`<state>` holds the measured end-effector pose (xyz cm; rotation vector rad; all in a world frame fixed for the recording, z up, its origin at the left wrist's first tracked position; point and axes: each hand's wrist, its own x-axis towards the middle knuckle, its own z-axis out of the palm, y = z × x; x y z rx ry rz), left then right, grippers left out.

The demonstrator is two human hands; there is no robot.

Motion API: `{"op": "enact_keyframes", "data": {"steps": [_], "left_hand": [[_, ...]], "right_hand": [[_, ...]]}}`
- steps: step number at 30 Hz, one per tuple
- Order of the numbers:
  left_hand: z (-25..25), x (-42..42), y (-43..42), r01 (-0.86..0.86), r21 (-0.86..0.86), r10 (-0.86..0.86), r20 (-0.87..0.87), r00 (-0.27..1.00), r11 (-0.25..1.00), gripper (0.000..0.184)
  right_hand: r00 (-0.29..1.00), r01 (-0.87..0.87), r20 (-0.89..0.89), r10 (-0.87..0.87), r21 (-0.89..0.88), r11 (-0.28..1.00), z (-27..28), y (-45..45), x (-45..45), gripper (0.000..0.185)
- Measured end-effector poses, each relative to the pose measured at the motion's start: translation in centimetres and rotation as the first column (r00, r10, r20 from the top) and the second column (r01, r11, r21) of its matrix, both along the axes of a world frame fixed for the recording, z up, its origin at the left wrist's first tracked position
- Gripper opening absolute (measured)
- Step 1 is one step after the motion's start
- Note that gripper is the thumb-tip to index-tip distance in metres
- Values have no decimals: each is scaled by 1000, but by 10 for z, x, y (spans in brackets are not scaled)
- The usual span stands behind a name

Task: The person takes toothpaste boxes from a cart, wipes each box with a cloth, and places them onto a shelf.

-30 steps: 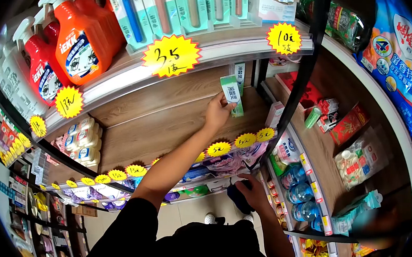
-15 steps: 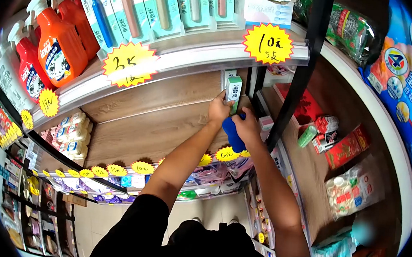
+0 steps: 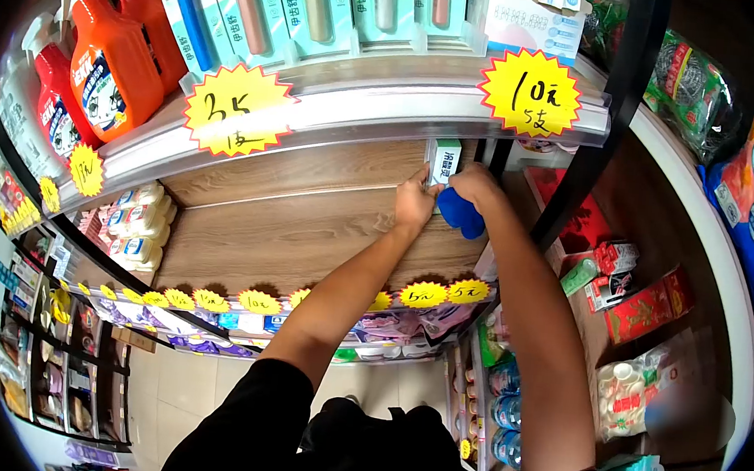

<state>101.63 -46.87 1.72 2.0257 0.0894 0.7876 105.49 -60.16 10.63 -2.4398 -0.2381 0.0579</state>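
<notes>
Black post (image 3: 636, 61) and upper shelf (image 3: 380, 101) frame the left hand (image 3: 414, 205), pinching a box (image 3: 445, 162), and right hand (image 3: 476, 188), pinching blue cloth (image 3: 461, 214).

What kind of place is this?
It looks like a small shop, perhaps a convenience store. You can see yellow price tags with handwritten numbers, a row of packaged toothbrushes, and orange bottles beside them.

A green-and-white box (image 3: 445, 163) stands upright just right of upper centre, a bunched blue cloth (image 3: 461, 214) just below it.
</notes>
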Motion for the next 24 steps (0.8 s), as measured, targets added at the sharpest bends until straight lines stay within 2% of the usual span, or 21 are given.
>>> {"op": "enact_keyframes", "data": {"steps": [2,6,8,12,14,15,17,18,20,24], "left_hand": [[-5,3,-4,-27,8,26,76,997,1000,54],[2,-5,-15,-59,-30,60,42,997,998,54],[5,-6,-18,-124,-34,123,-27,992,992,57],[-3,-3,-20,-152,-42,153,17,988,988,58],[-9,-3,-20,-197,-11,197,109,974,980,58],[-7,-7,-20,-201,-9,201,107,974,980,58],[0,-17,-22,-186,61,190,-71,979,981,64],[0,-16,-21,-190,60,194,-70,979,980,64],[0,-14,-19,-148,137,175,-218,960,979,67],[-6,-8,-17,-138,142,166,-208,964,980,68]], "right_hand": [[995,-28,-102,24,-39,999,-7,2,11,41],[995,-52,-85,53,13,999,-57,-2,60,38],[979,-125,-148,141,109,986,-72,-3,76,40],[974,-178,-121,191,109,978,-56,2,56,39],[972,-204,-130,198,-33,978,-68,8,71,37],[970,-208,-132,202,-31,978,-74,10,78,37],[975,-160,-161,156,-11,987,-83,14,89,37],[974,-164,-159,160,-12,986,-80,14,87,37],[968,-221,-138,207,-93,971,-73,13,82,38],[963,-241,-151,222,-123,963,-92,17,98,39]]}}
